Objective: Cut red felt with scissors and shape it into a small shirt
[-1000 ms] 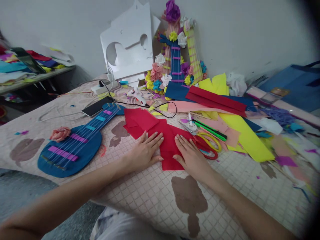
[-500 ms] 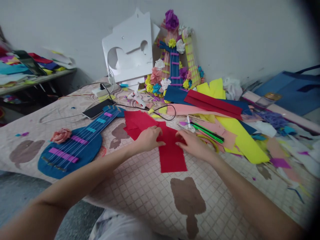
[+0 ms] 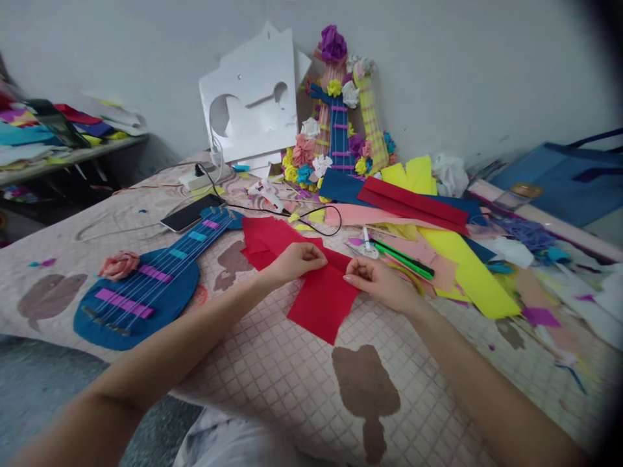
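Red felt sheet (image 3: pixel 321 301): mid-table, top edge raised, lower corner resting on the checked cloth (image 3: pixel 272 383).
Left hand (image 3: pixel 298 261): fingers pinched on the top edge.
Right hand (image 3: pixel 377 283): pinching likewise, for an even, taut lift.

Red sheet (image 3: pixel 316 305): matt, felt-like cloth is shown.
Blue guitar (image 3: pixel 165 288): matt felt.
Phone (image 3: pixel 187 214): glossy screen.
White cutout (image 3: pixel 253 68): matt, smooth card.

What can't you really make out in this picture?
Head view:
- Top edge of the red sheet: covered by the left hand and right hand.
- Shelf pile: blurred, cut by the left edge.
- Blue bag: runs off the right edge.
- Phone screen: dark, unreadable.
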`<state>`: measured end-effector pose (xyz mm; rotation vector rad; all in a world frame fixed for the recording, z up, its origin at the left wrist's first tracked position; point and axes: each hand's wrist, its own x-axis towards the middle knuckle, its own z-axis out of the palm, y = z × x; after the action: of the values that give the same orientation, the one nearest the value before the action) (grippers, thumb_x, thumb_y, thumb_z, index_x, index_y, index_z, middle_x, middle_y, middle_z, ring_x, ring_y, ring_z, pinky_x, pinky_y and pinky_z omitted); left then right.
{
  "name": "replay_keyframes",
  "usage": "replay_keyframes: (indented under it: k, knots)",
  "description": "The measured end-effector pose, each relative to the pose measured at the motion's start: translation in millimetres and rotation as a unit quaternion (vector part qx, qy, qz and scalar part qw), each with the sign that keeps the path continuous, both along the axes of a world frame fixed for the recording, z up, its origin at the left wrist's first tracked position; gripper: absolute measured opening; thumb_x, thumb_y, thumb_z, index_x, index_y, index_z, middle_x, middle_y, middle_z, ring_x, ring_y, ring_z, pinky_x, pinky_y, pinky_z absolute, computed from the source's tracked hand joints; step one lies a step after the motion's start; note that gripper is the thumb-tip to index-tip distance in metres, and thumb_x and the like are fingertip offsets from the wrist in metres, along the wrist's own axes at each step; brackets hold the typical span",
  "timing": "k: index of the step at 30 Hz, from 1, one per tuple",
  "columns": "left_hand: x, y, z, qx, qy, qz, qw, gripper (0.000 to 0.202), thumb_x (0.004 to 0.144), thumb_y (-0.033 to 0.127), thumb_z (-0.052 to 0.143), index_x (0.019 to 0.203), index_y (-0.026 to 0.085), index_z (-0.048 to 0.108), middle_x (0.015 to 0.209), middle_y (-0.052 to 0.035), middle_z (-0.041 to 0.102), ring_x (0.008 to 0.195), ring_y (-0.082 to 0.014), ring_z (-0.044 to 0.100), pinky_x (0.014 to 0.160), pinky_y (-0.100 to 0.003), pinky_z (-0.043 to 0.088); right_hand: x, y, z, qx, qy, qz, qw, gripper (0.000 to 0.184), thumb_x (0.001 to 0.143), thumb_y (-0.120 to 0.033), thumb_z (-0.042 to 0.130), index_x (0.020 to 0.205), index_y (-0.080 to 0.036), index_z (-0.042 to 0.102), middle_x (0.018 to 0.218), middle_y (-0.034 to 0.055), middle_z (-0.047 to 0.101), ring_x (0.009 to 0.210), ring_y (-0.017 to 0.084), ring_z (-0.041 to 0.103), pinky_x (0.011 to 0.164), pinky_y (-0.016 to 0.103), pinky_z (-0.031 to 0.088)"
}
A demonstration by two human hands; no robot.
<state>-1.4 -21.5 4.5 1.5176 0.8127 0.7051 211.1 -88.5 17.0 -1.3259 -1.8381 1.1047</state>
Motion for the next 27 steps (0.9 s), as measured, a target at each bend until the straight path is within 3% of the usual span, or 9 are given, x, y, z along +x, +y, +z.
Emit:
replay_keyframes:
  k: [3,7,12,16,20,24,27]
  knots:
    - [2.4,-1.1,1.8,-0.05,-0.007,-0.04,0.998,0.03,0.065,0.035,0.075,0.08,0.01,0.066,0.076,-0.0041,0.067,0.069,-0.0108,0.059,0.064,-0.022,0.043,-0.7,-6.7,-4.3,-0.002,0.031,-0.024,0.999,0.017,0.081,-0.036,0.061,0.079,-0.021,0.053,0.071,-0.0027,0.052,0.064,0.012,0.049,0.057,0.025,0.039]
    - [7.7,-2.4,3.2,-0.028,0.027,-0.089,0.995,0.026,0.062,0.031,0.078,0.076,0.011,0.07,0.07,-0.0026,0.067,0.063,-0.0087,0.055,0.058,-0.02,0.039,-3.5,-15.4,-4.9,-0.009,0.044,-0.038,0.998,0.018,0.079,-0.035,0.064,0.089,-0.022,0.058,0.079,-0.0007,0.059,0.071,0.014,0.055,0.064,0.027,0.043]
    - [11.2,-4.3,2.5,-0.08,0.001,-0.037,0.996,0.026,0.065,0.035,0.076,0.071,0.011,0.068,0.067,-0.0014,0.066,0.06,-0.008,0.055,0.058,-0.02,0.04,-3.0,-19.9,-4.1,-0.009,0.043,-0.051,0.998,0.019,0.078,-0.038,0.064,0.081,-0.02,0.061,0.073,-0.001,0.061,0.063,0.012,0.055,0.058,0.025,0.043]
    - [1.9,-7.0,4.6,-0.185,-0.023,-0.015,0.982,0.041,0.07,0.052,0.07,0.078,0.012,0.068,0.07,-0.0036,0.067,0.06,-0.0109,0.06,0.056,-0.021,0.042,-1.3,-20.3,-9.6,-0.049,0.116,-0.14,0.982,0.028,0.075,-0.046,0.066,0.079,-0.019,0.058,0.06,-0.0042,0.055,0.043,0.008,0.047,0.04,0.022,0.034]
    - [-6.1,-8.0,3.1,-0.224,-0.031,-0.042,0.973,0.038,0.058,0.041,0.082,0.079,0.013,0.069,0.08,-0.0047,0.07,0.07,-0.0126,0.064,0.068,-0.024,0.047,-3.9,-21.8,-13.3,-0.06,0.169,-0.187,0.966,0.034,0.071,-0.049,0.069,0.079,-0.019,0.057,0.056,-0.0047,0.054,0.04,0.009,0.049,0.038,0.021,0.035]
    - [-7.3,-5.2,-2.0,-0.2,-0.025,-0.027,0.979,0.032,0.055,0.034,0.085,0.073,0.013,0.068,0.076,-0.0035,0.07,0.066,-0.0118,0.063,0.068,-0.025,0.047,6.3,-23.2,-3.9,-0.034,0.098,-0.144,0.984,0.031,0.077,-0.05,0.062,0.083,-0.02,0.057,0.057,-0.0032,0.056,0.045,0.011,0.053,0.044,0.024,0.04]
    - [-8.6,-2.8,-2.6,-0.193,-0.023,-0.024,0.981,0.029,0.058,0.032,0.083,0.074,0.013,0.069,0.076,-0.0034,0.07,0.066,-0.0118,0.063,0.067,-0.025,0.046,31.3,-21.9,2.2,0.057,-0.06,-0.168,0.982,0.029,0.083,-0.05,0.054,0.08,-0.021,0.056,0.066,-0.0002,0.061,0.05,0.013,0.054,0.049,0.027,0.042]
